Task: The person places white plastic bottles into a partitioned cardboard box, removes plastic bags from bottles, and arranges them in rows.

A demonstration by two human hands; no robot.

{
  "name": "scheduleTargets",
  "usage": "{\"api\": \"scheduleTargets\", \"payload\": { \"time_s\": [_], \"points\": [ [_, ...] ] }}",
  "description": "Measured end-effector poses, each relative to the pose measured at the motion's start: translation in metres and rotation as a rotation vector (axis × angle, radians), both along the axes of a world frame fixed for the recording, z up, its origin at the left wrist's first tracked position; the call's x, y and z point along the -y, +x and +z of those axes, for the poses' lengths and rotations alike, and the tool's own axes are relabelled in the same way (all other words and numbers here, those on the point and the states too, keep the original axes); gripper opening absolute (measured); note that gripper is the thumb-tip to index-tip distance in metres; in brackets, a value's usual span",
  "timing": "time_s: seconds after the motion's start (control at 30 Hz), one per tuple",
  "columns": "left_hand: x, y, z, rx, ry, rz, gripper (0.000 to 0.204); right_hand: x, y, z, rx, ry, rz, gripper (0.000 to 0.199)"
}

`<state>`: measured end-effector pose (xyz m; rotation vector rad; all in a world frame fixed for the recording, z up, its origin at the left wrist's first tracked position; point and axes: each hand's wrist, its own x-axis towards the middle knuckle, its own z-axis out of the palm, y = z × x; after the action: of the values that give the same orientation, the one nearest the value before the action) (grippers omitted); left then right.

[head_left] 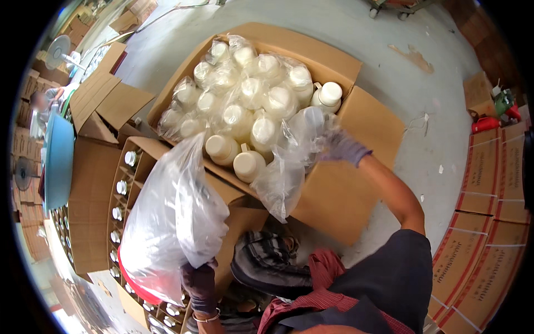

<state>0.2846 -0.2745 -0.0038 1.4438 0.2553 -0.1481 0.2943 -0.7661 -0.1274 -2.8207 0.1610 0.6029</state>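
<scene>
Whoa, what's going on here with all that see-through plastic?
A person wearing gloves is handling clear plastic bags. The left hand holds the lower end of a big bundle of them. The right hand is at another crumpled clear bag over a big open carton. That carton is full of cream-coloured jugs, most covered in clear plastic, a few bare. Silvery-capped bottles stand in rows at the left.

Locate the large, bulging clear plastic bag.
In the head view, the clear plastic bag is left of centre, its lower right edge against the gloved left hand. White-capped bottles show along its left side; cream bottles stand to its upper right.
</scene>
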Motion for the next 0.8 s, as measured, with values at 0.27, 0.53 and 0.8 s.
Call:
{"api": "scheduleTargets", "payload": {
  "time_s": [0.27, 0.53, 0.8],
  "points": [
    [0.081, 0.071, -0.029, -0.02, -0.398, -0.379, 0.054, 0.136, 0.106, -0.034, 0.239, -0.18, -0.382, 0.056],
    [0.093, 0.092, -0.045, 0.006, -0.211, -0.557, 0.053, 0.128, 0.113, -0.03, 0.324, -0.282, -0.529, 0.083],
    [0.141, 0.085, -0.05, -0.049, -0.219, -0.523, 0.061, 0.123, 0.102, 0.055, 0.466, 1.175, -0.934, 0.075]
  ]
}}
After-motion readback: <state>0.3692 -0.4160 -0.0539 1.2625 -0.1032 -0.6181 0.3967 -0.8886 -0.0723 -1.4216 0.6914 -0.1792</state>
